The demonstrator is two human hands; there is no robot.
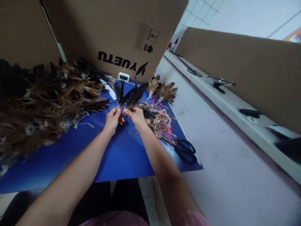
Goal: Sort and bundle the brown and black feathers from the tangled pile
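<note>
Blue tabletop spreads beneath me. My left hand and right hand each pinch dark feathers near their bases above it, beside a brown feather pile. Loose pinching could let them slip; my hands hide their lower ends, and the pile's left side is cut off.

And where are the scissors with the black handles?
In the head view, the scissors lie near the front right corner of the blue sheet, beside the tangle of pink strings, right of the right hand.
</note>
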